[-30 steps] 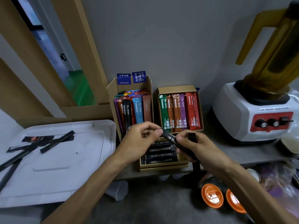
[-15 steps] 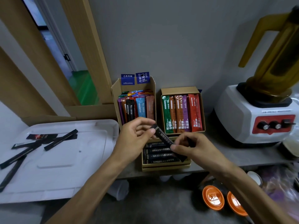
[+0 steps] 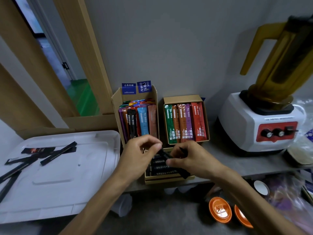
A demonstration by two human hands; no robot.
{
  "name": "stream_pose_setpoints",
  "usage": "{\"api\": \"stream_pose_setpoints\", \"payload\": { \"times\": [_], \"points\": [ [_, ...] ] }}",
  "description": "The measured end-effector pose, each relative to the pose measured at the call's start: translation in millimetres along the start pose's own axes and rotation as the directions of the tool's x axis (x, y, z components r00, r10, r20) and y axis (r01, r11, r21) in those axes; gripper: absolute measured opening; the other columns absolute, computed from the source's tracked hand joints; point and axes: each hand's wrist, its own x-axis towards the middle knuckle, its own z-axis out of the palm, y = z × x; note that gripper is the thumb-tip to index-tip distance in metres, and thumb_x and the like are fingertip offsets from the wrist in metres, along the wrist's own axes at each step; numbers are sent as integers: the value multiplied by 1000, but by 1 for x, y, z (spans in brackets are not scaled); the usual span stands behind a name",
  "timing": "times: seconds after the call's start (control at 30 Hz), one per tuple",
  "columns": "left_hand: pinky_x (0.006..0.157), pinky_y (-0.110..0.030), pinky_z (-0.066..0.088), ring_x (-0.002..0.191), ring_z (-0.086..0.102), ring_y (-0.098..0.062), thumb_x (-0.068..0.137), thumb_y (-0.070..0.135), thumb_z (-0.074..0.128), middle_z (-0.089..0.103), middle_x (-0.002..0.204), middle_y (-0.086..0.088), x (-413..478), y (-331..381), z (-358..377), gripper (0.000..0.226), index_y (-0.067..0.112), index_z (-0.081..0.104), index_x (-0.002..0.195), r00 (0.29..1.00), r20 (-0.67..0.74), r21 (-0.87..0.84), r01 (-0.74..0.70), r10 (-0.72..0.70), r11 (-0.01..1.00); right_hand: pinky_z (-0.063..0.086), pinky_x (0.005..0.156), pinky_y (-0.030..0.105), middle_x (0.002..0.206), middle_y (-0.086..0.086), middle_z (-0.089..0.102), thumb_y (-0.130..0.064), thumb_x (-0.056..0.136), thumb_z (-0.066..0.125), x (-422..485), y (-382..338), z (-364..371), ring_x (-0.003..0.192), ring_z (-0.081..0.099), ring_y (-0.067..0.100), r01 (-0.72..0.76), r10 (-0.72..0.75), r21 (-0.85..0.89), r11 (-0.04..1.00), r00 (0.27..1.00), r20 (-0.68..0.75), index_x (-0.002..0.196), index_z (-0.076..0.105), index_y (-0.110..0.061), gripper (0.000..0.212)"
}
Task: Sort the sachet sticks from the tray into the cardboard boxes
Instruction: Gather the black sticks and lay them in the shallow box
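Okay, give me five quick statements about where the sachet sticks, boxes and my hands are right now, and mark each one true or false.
1. Both hands hold one black sachet stick over the low front box. True.
2. The white tray has no sticks left on it. False: several black sticks lie on its left part.
3. The front box holds black sticks lying flat. True.
4. The blender stands left of the boxes. False: it stands on the right.
5. The left hand is reaching to the tray. False: it is at the stick, beside the right hand.
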Motion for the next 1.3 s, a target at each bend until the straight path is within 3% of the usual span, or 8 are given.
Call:
{"api": "stream_pose_setpoints", "payload": {
  "times": [0.2,0.37,0.63,0.87,0.97,1.03,1.13,1.3],
  "points": [
    [68,-10,44,90,58,10,95,27,62,67,90,14,-8,-29,-6,11,33,65,86,989,42,298,123,-142,947,59,87,38,106,-5,68,-23,87,74,6,22,-14,99,66,10,-61,61,-76,995,998,-4,96,67,-24,11],
    [91,-21,39,107,43,9,94,36,62,52,102,29,-8,-28,1,12,40,61,105,987,160,419,-77,10,905,51,79,20,104,-13,62,-25,90,71,14,25,4,94,59,2,31,-23,-299,954,999,33,97,71,-27,7],
    [88,-28,37,102,37,-7,88,49,65,42,101,20,-5,-39,5,6,47,67,93,930,303,577,-5,-209,817,53,77,21,99,-10,67,-31,99,57,18,25,15,89,62,2,64,-57,-332,941,998,31,97,72,-19,19],
    [86,-29,37,100,38,-11,82,58,67,45,99,17,8,-42,7,15,50,67,94,916,360,637,-101,-179,764,42,72,20,98,-9,63,-47,105,25,0,18,-35,91,60,0,-38,52,45,998,929,-367,101,69,-22,50],
    [86,-31,39,98,37,-13,82,55,68,46,97,14,14,-40,11,11,47,68,90,905,380,661,-119,-193,741,38,61,21,78,-4,65,-49,105,23,-4,22,-51,62,57,0,11,71,156,988,858,-509,87,71,-9,65],
    [84,-30,39,97,38,-13,82,56,68,48,96,15,16,-43,10,9,49,67,88,900,394,674,-144,-188,725,37,53,21,64,1,58,-51,103,30,-6,28,-50,51,48,7,89,84,331,940,875,-476,90,69,-6,62],
    [86,-30,41,98,43,-8,86,50,67,55,96,17,18,-43,7,5,45,67,88,905,393,639,-138,-166,757,40,52,21,69,6,58,-46,100,41,-8,40,-40,57,50,13,119,94,500,858,920,-380,101,68,-5,49],
    [80,-20,52,93,65,-1,95,26,63,71,94,10,22,-19,-3,10,32,68,102,983,153,135,77,-98,988,43,55,22,73,8,60,-42,97,47,-3,41,-23,61,51,14,131,87,599,790,943,-320,99,68,-2,45]
  ]
}}
